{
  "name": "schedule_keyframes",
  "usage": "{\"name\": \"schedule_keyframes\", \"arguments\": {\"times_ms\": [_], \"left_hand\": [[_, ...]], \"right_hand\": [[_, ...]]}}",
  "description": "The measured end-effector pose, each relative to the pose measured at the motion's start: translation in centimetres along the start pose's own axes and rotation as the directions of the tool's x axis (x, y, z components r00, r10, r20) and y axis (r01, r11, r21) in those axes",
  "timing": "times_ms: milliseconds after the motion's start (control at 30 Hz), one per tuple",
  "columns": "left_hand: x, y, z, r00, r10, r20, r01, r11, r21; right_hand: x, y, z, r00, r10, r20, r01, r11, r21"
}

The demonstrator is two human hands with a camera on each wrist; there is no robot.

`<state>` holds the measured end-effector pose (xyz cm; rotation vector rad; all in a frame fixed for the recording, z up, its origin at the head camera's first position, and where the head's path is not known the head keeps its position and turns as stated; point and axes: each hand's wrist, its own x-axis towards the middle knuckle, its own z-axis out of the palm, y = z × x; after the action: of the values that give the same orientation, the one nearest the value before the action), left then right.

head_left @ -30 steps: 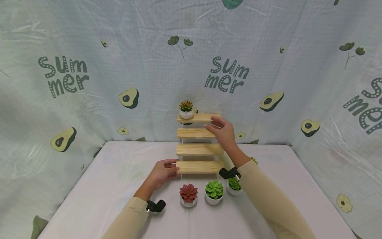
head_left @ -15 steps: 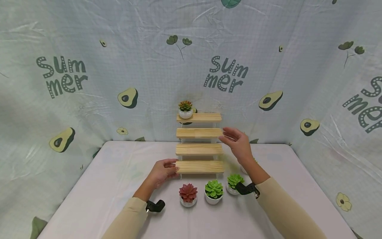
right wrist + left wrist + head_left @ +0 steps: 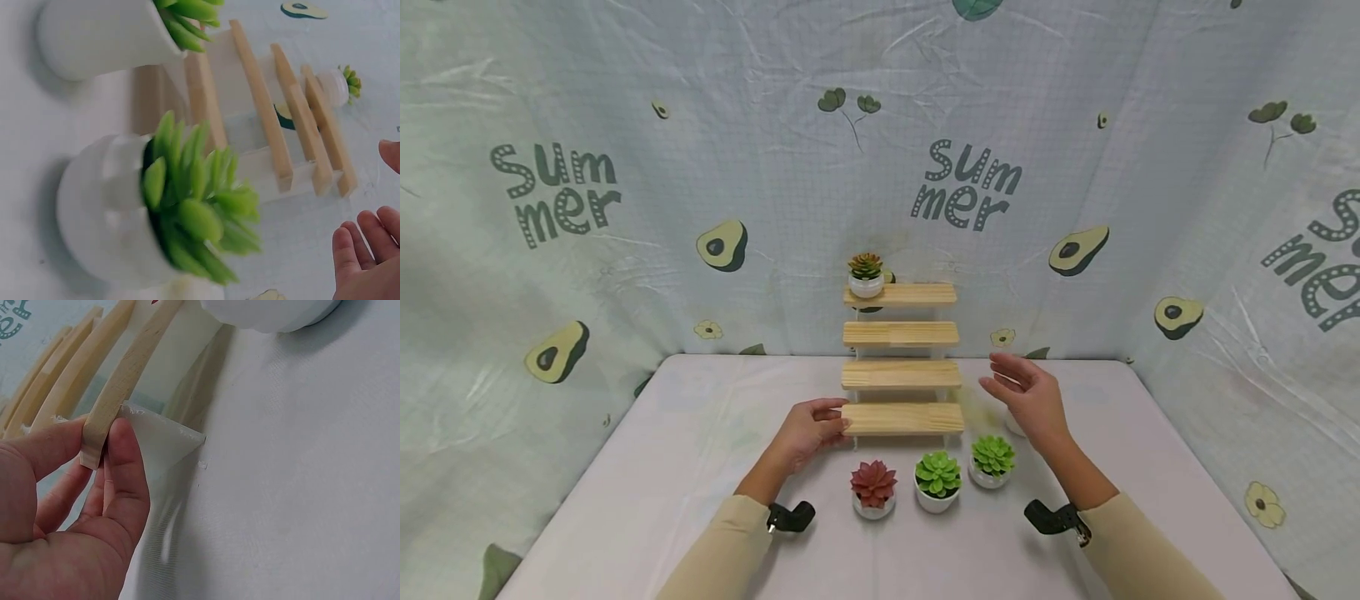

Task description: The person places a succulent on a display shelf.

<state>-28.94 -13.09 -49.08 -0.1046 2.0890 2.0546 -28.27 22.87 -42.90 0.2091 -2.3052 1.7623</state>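
Your left hand (image 3: 808,432) pinches the left end of the lowest slat of the wooden stepped shelf (image 3: 901,375) at centre frame, thumb and fingers (image 3: 125,469) closed on the wood and the clear side panel. Your right hand (image 3: 1030,398) hovers just right of the shelf, fingers loosely spread and holding nothing.

One succulent pot (image 3: 866,277) sits at the left end of the top step. Below the shelf, low in the frame, a red succulent (image 3: 873,489), a middle green succulent (image 3: 937,482) and a right green succulent (image 3: 991,462) stand in a row on the tabletop (image 3: 700,467).

The likely trouble: your left hand's grip is on one corner only, so a tug or twist there could rock the light shelf and tip the top pot off its narrow step. Your right sleeve also passes close to the right green succulent and could knock it over.

The backdrop cloth (image 3: 625,125) reads "Summer" (image 3: 966,185) in several places, among printed avocados.
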Motion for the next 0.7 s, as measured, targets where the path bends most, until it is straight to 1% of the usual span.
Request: {"name": "schedule_keyframes", "arguments": {"times_ms": [233,333,400,533,700], "left_hand": [[-0.2,0.1,0.0,1.000,-0.011,-0.008,0.011,1.000,-0.003],[-0.2,0.2,0.1,1.000,-0.016,-0.013,0.016,1.000,-0.009],[-0.3,0.2,0.2,1.000,-0.019,-0.015,0.019,1.000,-0.009],[-0.3,0.1,0.2,1.000,-0.019,-0.016,0.019,1.000,-0.002],[-0.3,0.0,0.0,1.000,-0.005,-0.008,0.005,1.000,-0.004]], "right_hand": [[-2.1,1.4,-0.7,0.997,0.056,-0.049,-0.056,0.998,0.010],[-2.9,2.2,-1.0,0.996,0.066,-0.067,-0.067,0.998,-0.010],[-3.5,2.8,-1.2,0.994,0.063,-0.086,-0.066,0.997,-0.041],[-4.5,4.0,-1.9,0.988,0.040,-0.150,-0.053,0.995,-0.082],[-5.2,5.1,-2.5,0.969,0.004,-0.249,-0.032,0.993,-0.110]]}}
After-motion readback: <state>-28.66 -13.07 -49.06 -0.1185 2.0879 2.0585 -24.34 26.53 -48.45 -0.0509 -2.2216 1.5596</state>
